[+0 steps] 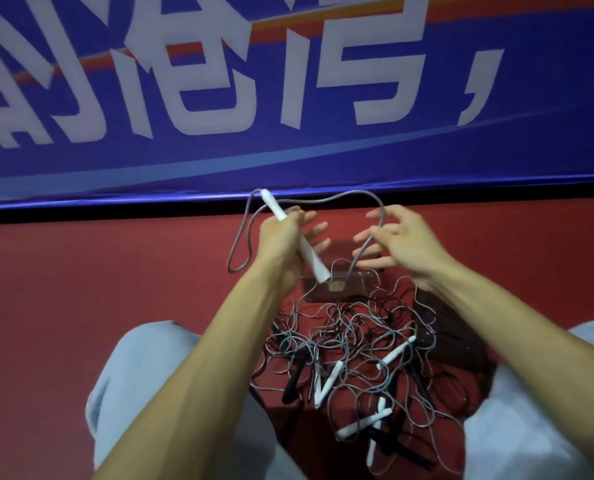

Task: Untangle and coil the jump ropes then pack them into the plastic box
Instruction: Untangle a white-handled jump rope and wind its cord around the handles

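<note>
I record the blue banner [288, 150] standing beyond the tangle of jump ropes [357, 341], which is heaped on the red floor [81, 271] between the person's knees. The clear plastic box [357, 289] lies at the tangle's far edge with loose strands trailing over it. Above the tangle the left hand [278, 233] is clamped round a white handle [311, 261], while the right hand [402, 237] is spread, the grey cord [326, 199] resting against its fingers unpinched. I judge the first rope is being freed; next, that cord needs drawing clear without tightening knots.
</note>
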`<action>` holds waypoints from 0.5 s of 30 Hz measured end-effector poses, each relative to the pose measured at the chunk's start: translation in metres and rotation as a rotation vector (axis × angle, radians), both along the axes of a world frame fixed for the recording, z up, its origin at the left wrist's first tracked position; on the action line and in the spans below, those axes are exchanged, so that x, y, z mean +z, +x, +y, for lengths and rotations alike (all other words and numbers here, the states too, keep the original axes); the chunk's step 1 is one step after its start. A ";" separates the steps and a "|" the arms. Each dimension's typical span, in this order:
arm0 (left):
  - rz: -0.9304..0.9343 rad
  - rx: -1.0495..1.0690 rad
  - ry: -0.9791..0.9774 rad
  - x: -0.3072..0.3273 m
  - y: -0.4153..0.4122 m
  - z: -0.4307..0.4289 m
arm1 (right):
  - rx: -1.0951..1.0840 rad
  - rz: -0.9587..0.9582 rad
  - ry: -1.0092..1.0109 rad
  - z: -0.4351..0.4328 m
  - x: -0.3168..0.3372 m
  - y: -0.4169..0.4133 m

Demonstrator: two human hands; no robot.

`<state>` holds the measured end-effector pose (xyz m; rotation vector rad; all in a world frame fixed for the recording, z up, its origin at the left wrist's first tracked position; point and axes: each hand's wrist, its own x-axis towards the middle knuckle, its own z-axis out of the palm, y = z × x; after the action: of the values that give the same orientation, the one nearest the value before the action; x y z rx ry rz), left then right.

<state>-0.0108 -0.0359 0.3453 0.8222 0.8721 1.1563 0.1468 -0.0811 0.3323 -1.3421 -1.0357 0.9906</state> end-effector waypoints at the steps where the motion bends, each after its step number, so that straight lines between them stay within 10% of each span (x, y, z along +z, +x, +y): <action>1: 0.132 -0.024 0.038 -0.004 0.001 0.000 | -0.042 0.030 0.033 0.000 0.004 0.003; 7: 0.860 -0.319 0.442 -0.019 0.011 -0.008 | -0.226 0.117 0.144 0.001 0.015 0.011; 15: 1.035 -0.394 0.583 -0.035 0.027 -0.011 | -0.278 0.260 0.198 -0.004 0.030 0.016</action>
<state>0.0157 -0.0468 0.3103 2.0687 1.1193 0.5715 0.1626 -0.0849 0.3624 -1.1238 -0.7084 0.8051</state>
